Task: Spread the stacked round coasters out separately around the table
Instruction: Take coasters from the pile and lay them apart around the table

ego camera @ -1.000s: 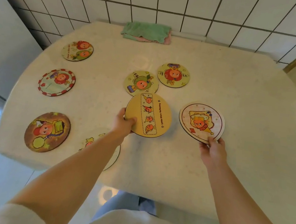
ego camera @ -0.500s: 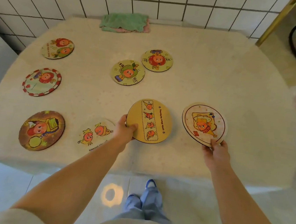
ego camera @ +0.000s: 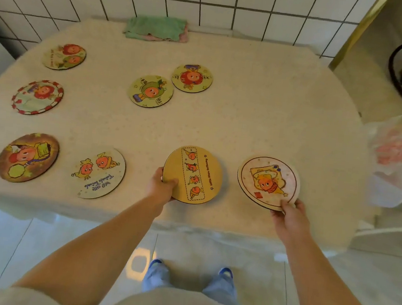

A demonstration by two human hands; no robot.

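Note:
Several round picture coasters lie apart on the pale table [ego camera: 260,123]. My left hand [ego camera: 162,188] grips the near-left rim of a yellow coaster [ego camera: 194,175] with a strip of orange figures, near the front edge. My right hand [ego camera: 290,214] pinches the near rim of a pink-white coaster [ego camera: 267,181] to its right. Flat on the table lie a white coaster with writing [ego camera: 100,172], a brown coaster [ego camera: 28,157], a red-rimmed coaster [ego camera: 37,97], a far-left coaster [ego camera: 65,56], a green-figure coaster [ego camera: 150,91] and a red-figure coaster [ego camera: 192,77].
A folded green cloth [ego camera: 156,28] lies at the table's far edge against the tiled wall. A white plastic bag [ego camera: 397,158] hangs off the right side. My feet and a glossy floor show below the front edge. The table's right half holds no coasters.
Both held coasters have come nearer the front edge, and the white coaster with writing, earlier hidden by my left arm, is in full sight. The view has pulled back and tilted down.

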